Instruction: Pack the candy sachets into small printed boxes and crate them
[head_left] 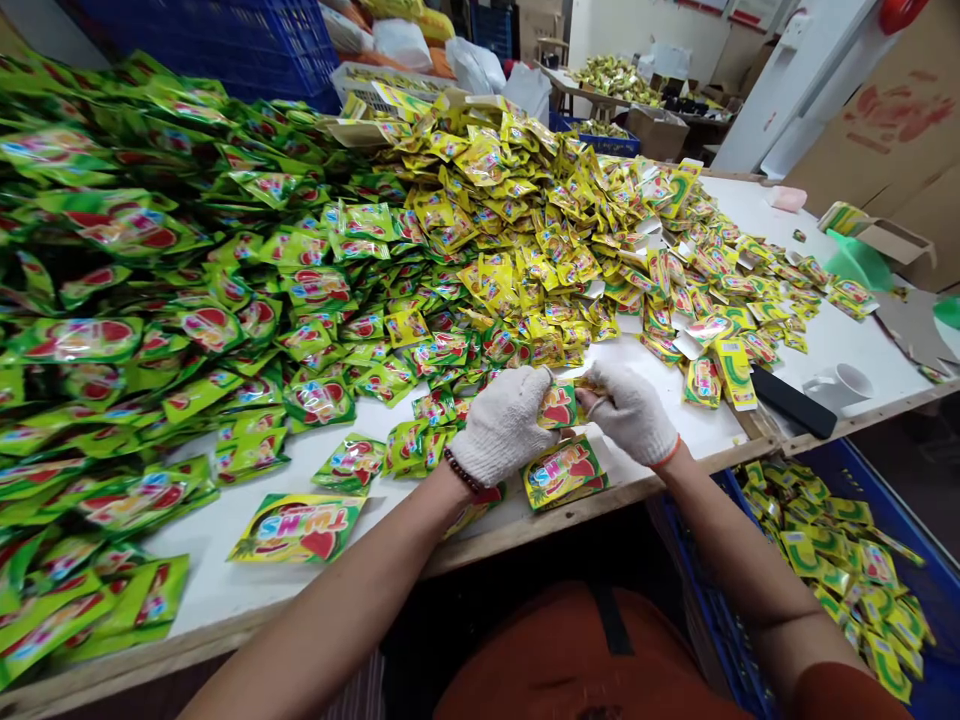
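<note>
Both my hands wear white knit gloves. My left hand [501,424] and my right hand [631,412] are closed together on one small green and yellow snack sachet [559,406] just above the white table [675,420]. Below them a larger "TWINS" packet [564,471] lies near the table's front edge. Another large packet [298,527] lies to the left. Loose small sachets [409,445] lie beside my left wrist.
A big heap of green packets [112,300] fills the left, and a heap of yellow sachets [525,220] the middle back. A blue crate [911,540] with sachets stands low at the right. A white cup [844,385], a black bar [791,402] and cardboard boxes [892,240] sit at the right.
</note>
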